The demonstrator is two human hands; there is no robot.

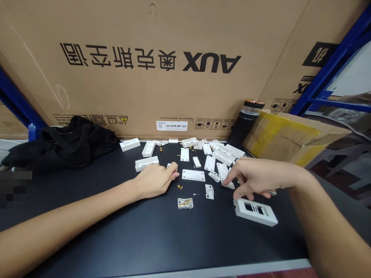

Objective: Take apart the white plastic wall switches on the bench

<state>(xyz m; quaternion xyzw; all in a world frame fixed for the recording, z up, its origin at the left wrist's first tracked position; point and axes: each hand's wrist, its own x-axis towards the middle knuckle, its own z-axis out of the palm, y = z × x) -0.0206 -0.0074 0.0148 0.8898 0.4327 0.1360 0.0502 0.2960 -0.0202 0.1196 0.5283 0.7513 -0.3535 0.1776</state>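
Note:
My left hand (pixel 156 179) rests on the dark table with its fingers curled in; a small white piece shows just beyond the fingertips, and what they hold is hidden. A white box-shaped housing (pixel 146 163) lies behind it. My right hand (pixel 251 179) hovers at the right with thumb and index finger apart. Its index fingertip is by a long white plate (pixel 224 174), its thumb by the top left end of a white frame with openings (pixel 256 212). A small white base with brass parts (pixel 185 203) lies nearer the middle, beside another white piece (pixel 209 192).
Several white covers and plates (pixel 193 175) lie scattered toward the back. Behind them stands a large cardboard box (pixel 150 88). A black cloth (pixel 75 143) lies at left; a dark bottle (pixel 246 121) and a taped carton (pixel 290 133) stand at right.

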